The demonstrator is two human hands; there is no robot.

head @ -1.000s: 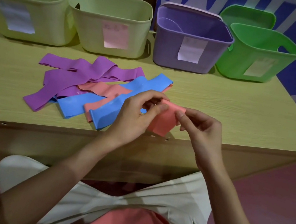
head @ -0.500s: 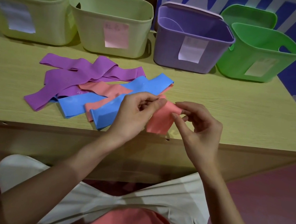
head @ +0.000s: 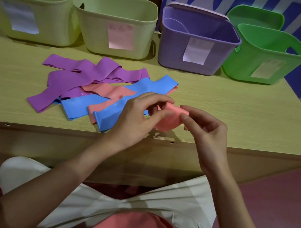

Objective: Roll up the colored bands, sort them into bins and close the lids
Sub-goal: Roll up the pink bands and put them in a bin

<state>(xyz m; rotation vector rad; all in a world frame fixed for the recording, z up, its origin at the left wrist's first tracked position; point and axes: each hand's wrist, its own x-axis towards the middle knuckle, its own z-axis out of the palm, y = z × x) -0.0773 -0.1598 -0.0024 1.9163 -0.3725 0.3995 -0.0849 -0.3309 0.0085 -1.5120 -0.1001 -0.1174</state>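
Nearest the camera, a lap in pale pleated cloth [head: 132, 199] over a coral garment fills the lower frame, with both forearms reaching up to the front edge of the counter [head: 243, 118]. Just above that edge, the left hand [head: 135, 115] and the right hand [head: 206, 130] share a coral band [head: 168, 118], partly rolled into a short curved wad. The left grip pinches it between thumb and curled fingers on its left side; the right grip pinches its right end between thumb and forefinger, the other fingers curled loosely.

Just beyond and to the left, loose bands lie overlapping flat on the counter: two blue bands [head: 110, 115], a second coral band [head: 108, 91] between them, and purple bands [head: 84, 76] farthest back and to the left.

Along the back of the counter stand four open bins in a row, each with a paper label: a pale yellow-green bin [head: 28, 7] on the left, another pale bin [head: 118, 26] beside it, a purple bin [head: 196, 42], then a green bin [head: 269, 57] on the right. Lids stand upright behind the purple and green bins.
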